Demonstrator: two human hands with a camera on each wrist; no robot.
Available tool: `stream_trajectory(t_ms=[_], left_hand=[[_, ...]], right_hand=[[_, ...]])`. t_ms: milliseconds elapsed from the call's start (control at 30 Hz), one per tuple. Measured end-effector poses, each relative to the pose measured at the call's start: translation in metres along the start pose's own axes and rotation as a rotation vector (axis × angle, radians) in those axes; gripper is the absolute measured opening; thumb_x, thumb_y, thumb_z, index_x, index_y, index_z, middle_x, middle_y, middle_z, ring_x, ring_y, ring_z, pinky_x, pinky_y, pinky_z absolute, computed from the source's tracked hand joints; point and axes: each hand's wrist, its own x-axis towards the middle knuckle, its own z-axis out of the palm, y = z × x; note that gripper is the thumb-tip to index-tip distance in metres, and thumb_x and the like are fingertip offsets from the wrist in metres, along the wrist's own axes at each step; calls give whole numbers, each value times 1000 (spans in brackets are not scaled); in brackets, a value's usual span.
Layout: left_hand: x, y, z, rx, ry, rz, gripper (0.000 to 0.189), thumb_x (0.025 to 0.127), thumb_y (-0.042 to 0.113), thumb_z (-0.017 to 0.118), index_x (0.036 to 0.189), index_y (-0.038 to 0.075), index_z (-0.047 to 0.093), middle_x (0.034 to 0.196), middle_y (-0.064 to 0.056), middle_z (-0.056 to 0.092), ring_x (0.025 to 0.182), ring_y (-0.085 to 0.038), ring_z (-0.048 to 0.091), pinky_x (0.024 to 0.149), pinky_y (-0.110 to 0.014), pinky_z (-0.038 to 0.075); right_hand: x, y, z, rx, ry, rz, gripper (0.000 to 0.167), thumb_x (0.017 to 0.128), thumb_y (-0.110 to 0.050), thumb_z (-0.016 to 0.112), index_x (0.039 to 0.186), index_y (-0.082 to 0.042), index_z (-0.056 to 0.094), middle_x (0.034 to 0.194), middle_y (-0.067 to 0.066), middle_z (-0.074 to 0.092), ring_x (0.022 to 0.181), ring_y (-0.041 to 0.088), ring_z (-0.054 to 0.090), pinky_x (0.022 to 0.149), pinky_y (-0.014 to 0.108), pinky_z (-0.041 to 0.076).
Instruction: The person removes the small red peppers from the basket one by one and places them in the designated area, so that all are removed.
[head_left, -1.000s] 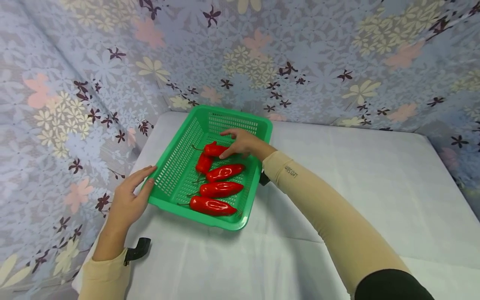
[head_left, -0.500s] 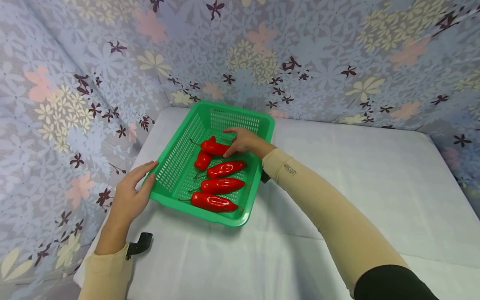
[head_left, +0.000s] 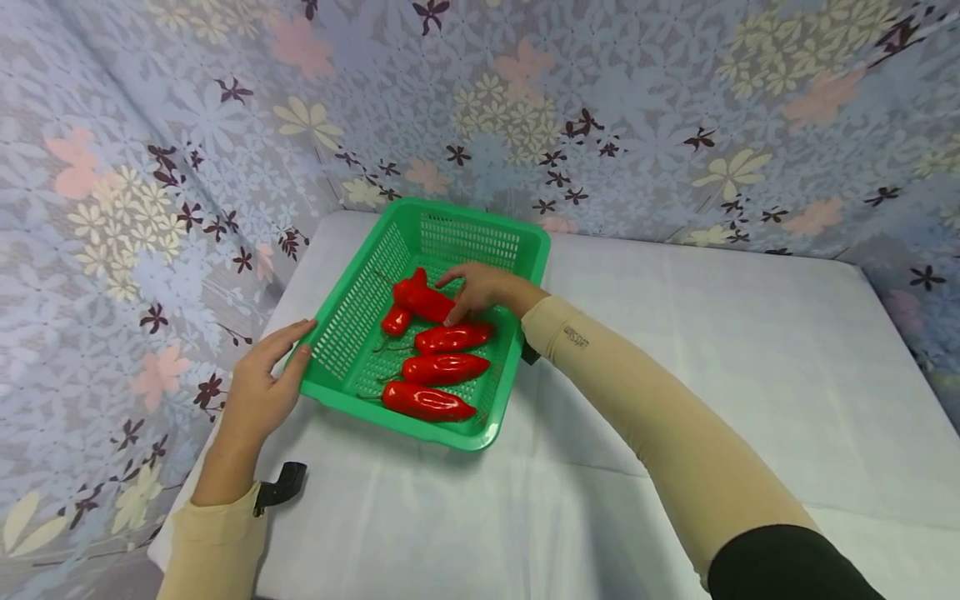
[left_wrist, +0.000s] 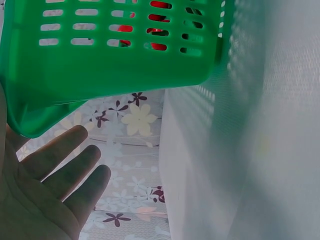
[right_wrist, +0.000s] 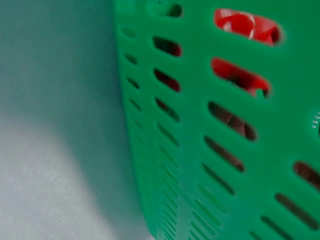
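In the head view, several glossy red peppers with thin stems lie in a green plastic basket [head_left: 352, 407]. My right hand [head_left: 480, 292] reaches in over the basket's right side and pinches the end of one red pepper [head_left: 422, 298] between thumb and fingers. Partly under that one is another pepper [head_left: 396, 321]. Three more lie in a row towards me, the nearest pepper [head_left: 427, 402] by the front wall. My left hand [head_left: 262, 387] touches the rim at the left corner, its fingers straight [left_wrist: 57, 190] in the left wrist view. The basket wall [right_wrist: 200, 120] hides the right hand's fingers in the right wrist view.
The basket stands on a table with a white cloth [head_left: 675, 350]. Flower-patterned fabric [head_left: 600, 125] rises behind the table and along its left side. A black wrist mount [head_left: 281, 487] juts out from the left sleeve.
My right hand has closed on the rear pepper and turned and shifted it slightly left and towards me. The pepper beneath it has shifted left. My left hand stays at the rim.
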Motion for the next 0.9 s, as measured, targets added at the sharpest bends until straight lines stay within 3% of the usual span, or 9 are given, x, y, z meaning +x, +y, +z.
stream_trajectory(t_ms=[233, 467, 733, 900], left_hand=[[-1, 0, 1, 4, -5, -13, 36, 103, 17, 57, 138, 11, 63, 140, -14, 59, 132, -37, 51, 106, -61, 38], [0, 5, 0, -4, -2, -13, 36, 103, 16, 57, 137, 9, 63, 140, -14, 59, 132, -37, 51, 106, -61, 38], [0, 5, -1, 0, -8, -13, 36, 103, 17, 57, 137, 9, 63, 140, -14, 58, 132, -38, 51, 106, -61, 38], [-1, 5, -1, -3, -11, -16, 36, 103, 17, 57, 138, 9, 63, 141, -15, 58, 132, -38, 50, 106, -61, 38]], right_hand=[[-3, 0, 4, -6, -39, -49, 58, 86, -14, 82, 139, -11, 61, 114, 11, 68, 104, 23, 65, 86, 34, 56], [-1, 1, 5, -3, -62, -72, 44, 88, -15, 81, 129, -8, 68, 123, 12, 67, 109, 22, 65, 87, 30, 55], [-6, -2, 4, 16, -69, -84, 43, 90, -12, 77, 130, -5, 65, 127, 16, 66, 113, 24, 64, 91, 32, 53], [-7, -2, 3, 31, -45, -103, 42, 90, -15, 78, 129, -7, 65, 124, 14, 65, 108, 23, 64, 87, 33, 54]])
